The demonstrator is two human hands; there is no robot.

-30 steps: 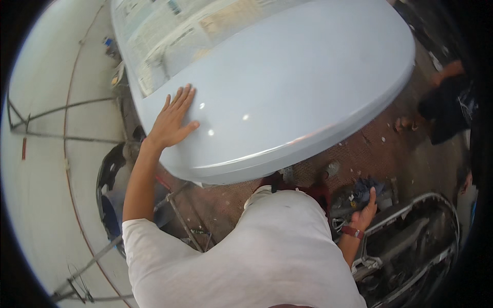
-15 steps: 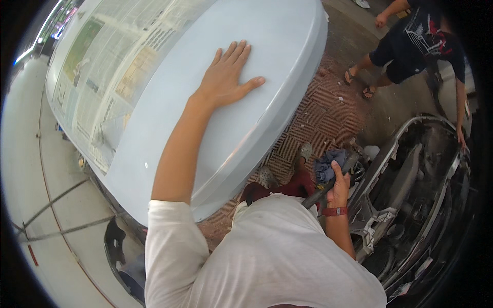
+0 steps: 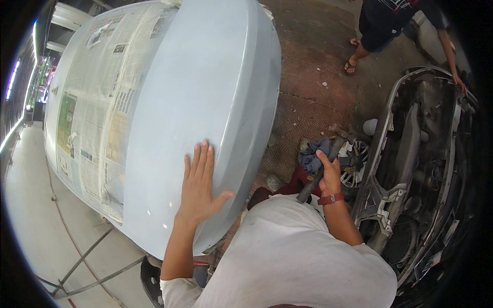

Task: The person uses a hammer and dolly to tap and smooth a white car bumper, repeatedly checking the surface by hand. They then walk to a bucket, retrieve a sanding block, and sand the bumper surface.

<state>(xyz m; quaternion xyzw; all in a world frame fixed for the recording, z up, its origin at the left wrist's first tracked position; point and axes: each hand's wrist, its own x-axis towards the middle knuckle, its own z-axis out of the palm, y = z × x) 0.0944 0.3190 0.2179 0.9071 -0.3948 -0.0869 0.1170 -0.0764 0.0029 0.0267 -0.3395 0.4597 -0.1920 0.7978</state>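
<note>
My left hand (image 3: 202, 187) lies flat, fingers out, on the pale grey-blue painted end (image 3: 200, 77) of a large car-body panel, with newspaper masking (image 3: 92, 123) covering the part to its left. My right hand (image 3: 328, 174) is wrapped round a long dark tube-like object (image 3: 308, 190) beside my body, its exact kind unclear. A crumpled blue-grey cloth (image 3: 310, 151) is just beyond that hand; I cannot tell if they touch.
A dark detached bumper (image 3: 413, 149) stands at the right; another person's hand (image 3: 457, 82) reaches its far end. Their sandalled foot (image 3: 350, 65) is on the textured floor mat (image 3: 308, 97). A white cylinder (image 3: 370, 127) lies near the bumper. Metal frames (image 3: 87, 259) are at lower left.
My view has swung round, so the panel runs upright in the picture. My left hand now sits nearer my body on the panel. The other person has come more fully into view.
</note>
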